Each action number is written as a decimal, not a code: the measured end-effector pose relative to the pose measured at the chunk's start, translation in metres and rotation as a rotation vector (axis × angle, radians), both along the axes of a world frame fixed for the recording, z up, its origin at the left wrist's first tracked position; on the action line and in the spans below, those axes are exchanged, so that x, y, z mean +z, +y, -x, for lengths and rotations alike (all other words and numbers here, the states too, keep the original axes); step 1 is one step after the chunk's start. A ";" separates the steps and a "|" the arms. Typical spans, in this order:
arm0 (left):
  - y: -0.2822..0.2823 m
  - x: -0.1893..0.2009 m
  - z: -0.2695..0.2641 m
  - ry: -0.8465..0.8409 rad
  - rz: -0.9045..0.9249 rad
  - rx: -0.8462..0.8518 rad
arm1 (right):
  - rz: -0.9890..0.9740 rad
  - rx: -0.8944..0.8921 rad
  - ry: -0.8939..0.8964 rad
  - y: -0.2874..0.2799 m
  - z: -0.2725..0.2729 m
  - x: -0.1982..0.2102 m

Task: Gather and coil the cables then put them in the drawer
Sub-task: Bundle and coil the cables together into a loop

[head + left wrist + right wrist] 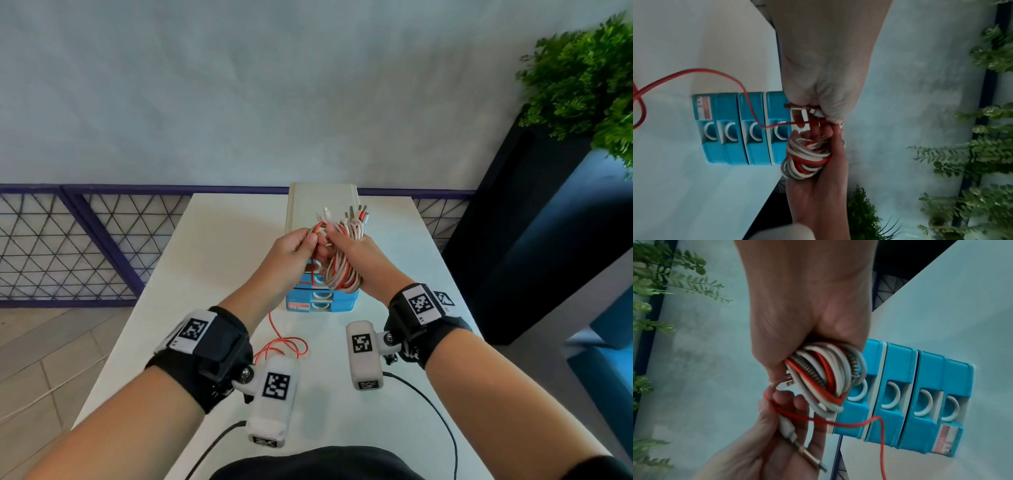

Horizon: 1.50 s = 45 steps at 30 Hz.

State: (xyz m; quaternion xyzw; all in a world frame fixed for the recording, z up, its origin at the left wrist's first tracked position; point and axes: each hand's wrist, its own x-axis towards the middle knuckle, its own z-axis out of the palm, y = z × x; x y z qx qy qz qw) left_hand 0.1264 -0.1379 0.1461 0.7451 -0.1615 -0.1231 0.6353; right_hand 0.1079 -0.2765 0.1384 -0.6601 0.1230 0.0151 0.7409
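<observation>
Right hand (pixel 352 253): clenched round the bundle of cables (pixel 342 274), red, white and braided loops, above the table (pixel 219 246).
Left hand (pixel 294 250): pinched the red cable (pixel 284 346) and some plug ends beside the bundle.
Loose tail: hung to the table, curled near the drawer unit (pixel 322 301).
Handling: light, soft, springy, I judged; best gripped across all loops.
Count: four blue drawers, all closed; strands too tangled to count.
</observation>
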 end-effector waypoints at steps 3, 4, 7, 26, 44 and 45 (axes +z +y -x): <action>-0.002 0.002 0.002 -0.083 -0.004 0.053 | -0.089 0.010 -0.031 0.002 0.003 0.002; -0.002 0.004 0.003 -0.091 -0.009 0.063 | -0.094 0.024 -0.037 0.002 0.004 0.001; -0.006 0.007 0.007 -0.021 0.041 0.099 | -0.106 0.073 -0.085 0.004 0.005 0.000; -0.005 0.002 0.005 -0.273 -0.347 0.092 | -0.340 0.198 0.027 0.004 0.006 -0.001; 0.051 -0.022 -0.008 0.267 -0.175 -0.255 | -0.462 -0.097 -0.080 -0.012 -0.005 0.010; 0.054 -0.024 -0.007 0.349 -0.095 -0.233 | -0.467 -0.121 -0.094 -0.015 -0.005 0.011</action>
